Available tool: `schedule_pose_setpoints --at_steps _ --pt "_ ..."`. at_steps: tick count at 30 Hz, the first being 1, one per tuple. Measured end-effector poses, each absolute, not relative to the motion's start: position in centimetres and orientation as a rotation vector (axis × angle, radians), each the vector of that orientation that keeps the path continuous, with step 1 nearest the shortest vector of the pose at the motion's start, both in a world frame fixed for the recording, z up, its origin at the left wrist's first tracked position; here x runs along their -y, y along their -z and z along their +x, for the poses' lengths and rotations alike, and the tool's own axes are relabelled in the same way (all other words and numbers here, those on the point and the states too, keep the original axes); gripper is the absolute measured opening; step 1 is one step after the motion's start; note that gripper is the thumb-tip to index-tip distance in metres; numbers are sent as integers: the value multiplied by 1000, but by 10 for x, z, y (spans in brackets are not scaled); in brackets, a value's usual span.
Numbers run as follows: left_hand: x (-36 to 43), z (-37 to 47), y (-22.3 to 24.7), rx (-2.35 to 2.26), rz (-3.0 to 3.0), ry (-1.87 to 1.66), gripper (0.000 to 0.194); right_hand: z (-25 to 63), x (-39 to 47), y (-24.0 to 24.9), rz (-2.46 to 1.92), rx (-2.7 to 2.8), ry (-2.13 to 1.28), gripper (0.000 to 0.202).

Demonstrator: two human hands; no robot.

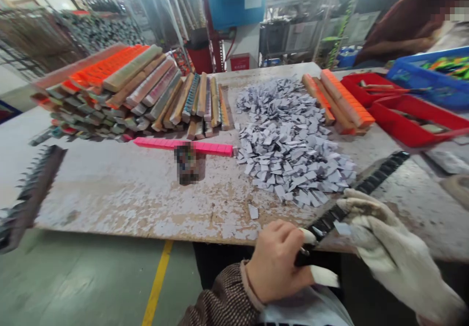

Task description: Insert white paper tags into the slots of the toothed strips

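Observation:
My left hand [276, 260], bare with white coverings on the fingertips, is closed around the near end of a long black strip with notches [383, 173]. The strip slants up to the right, across the table's front edge. In a white glove, my right hand [394, 248] is bent over the strip's middle, fingers pinched together. A small flat pale piece [342, 228] shows at its fingertips. To the left of the strip lies a large heap of similar pale grey pieces [289, 145], and one loose piece [253, 211] lies near the table edge.
Wooden and coloured bars [142, 86] are stacked at the back left. A pink bar [183, 146] lies before them. Orange bars [346, 98], red trays [421, 120] and a blue crate [432, 74] stand right. A toothed dark strip [34, 194] is far left. Another person [399, 28] is at upper right.

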State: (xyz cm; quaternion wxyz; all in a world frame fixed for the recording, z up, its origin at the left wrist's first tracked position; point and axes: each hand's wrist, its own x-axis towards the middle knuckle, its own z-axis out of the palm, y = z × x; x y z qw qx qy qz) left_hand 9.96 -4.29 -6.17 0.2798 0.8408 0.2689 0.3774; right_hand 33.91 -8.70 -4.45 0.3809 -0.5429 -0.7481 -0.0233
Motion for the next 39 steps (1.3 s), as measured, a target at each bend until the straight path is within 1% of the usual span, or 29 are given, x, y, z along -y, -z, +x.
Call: schedule_pose_setpoints --at_steps 4,8,12,17,23,28,30,32,34,37,39 --pt "45 85 72 -839 2264 -909 54 356 77 54 -1490 1914 210 14" --pt "50 85 85 -894 2262 -831 44 350 76 64 -1502 2012 237 9" --pt "53 89 90 -912 2238 -847 45 338 73 61 -1492 2085 261 10" --pt "53 91 90 -920 2203 -861 44 335 69 56 -1464 2169 265 7" --pt "50 90 90 -885 2180 -815 43 333 65 65 -1504 2235 250 11" --pt "33 76 76 -752 2192 -695 47 336 64 66 -1405 2193 216 7" --pt "19 74 66 -775 2253 -709 43 338 63 64 -1404 2182 156 6" --pt "1 81 57 -877 2388 -746 39 340 62 63 -1398 2186 93 11" --pt "-18 93 53 -954 2551 -692 36 344 61 62 -1400 2173 74 12" --pt "-41 112 56 -989 2629 -524 20 350 61 61 -1410 2109 127 9" --pt "-49 118 60 -1010 2582 -500 10 352 62 58 -1402 2061 186 8"
